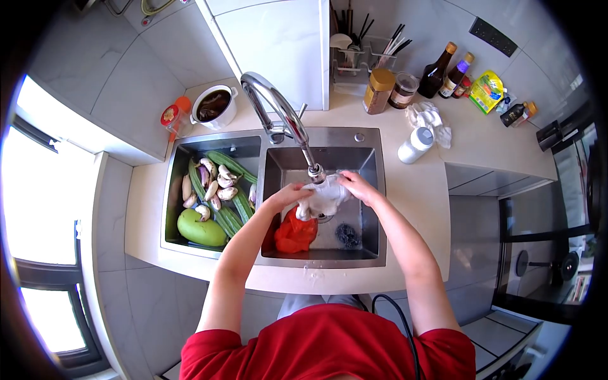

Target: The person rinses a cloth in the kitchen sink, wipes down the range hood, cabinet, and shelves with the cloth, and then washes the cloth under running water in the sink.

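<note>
Both my hands hold a white wet cloth over the right sink basin, right under the spout of the chrome faucet. My left hand grips its left side, fingers closed on the fabric. On the opposite side, the upper right edge is pinched by my right hand. Below my left hand, a crumpled red plastic bag lies in the basin. A dark scouring pad rests on the basin floor to the right, apart from my hands.
In the left basin lie long ridged green gourds, garlic bulbs and a large green melon-like fruit. Behind stands a white pot of dark liquid. A white bottle, another white cloth and jars line the counter.
</note>
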`<state>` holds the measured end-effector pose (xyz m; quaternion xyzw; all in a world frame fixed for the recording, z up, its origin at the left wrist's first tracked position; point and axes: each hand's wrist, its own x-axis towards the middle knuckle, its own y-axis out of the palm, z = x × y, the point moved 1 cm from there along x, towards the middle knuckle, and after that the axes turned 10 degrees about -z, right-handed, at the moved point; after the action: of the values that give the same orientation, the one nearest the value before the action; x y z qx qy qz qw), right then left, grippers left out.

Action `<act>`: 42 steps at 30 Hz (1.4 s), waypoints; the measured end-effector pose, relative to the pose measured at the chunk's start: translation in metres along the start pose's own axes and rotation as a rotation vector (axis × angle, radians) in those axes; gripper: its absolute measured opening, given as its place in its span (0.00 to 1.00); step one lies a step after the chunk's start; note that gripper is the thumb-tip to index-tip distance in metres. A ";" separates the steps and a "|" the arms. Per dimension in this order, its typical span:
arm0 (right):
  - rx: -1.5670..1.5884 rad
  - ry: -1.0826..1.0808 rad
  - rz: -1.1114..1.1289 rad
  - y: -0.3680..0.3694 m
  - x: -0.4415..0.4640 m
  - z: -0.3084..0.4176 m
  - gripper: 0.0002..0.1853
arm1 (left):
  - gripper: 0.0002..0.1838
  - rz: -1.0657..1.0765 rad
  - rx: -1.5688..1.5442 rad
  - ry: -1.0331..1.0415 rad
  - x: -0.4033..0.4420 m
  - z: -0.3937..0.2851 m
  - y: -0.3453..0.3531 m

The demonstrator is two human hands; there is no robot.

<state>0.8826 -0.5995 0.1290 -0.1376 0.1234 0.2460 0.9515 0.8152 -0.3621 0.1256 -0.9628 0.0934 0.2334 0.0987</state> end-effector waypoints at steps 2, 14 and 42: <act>-0.036 0.032 0.001 0.001 0.000 0.002 0.15 | 0.22 -0.005 -0.131 -0.072 -0.002 0.002 0.006; -0.194 0.048 -0.052 -0.015 -0.010 -0.004 0.21 | 0.18 0.023 0.149 0.129 -0.007 -0.004 -0.008; 0.084 0.017 -0.040 0.002 -0.009 0.022 0.14 | 0.18 -0.110 -0.074 0.155 -0.021 -0.026 -0.042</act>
<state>0.8775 -0.5941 0.1521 -0.1020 0.1389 0.2205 0.9600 0.8182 -0.3251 0.1644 -0.9847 0.0389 0.1556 0.0682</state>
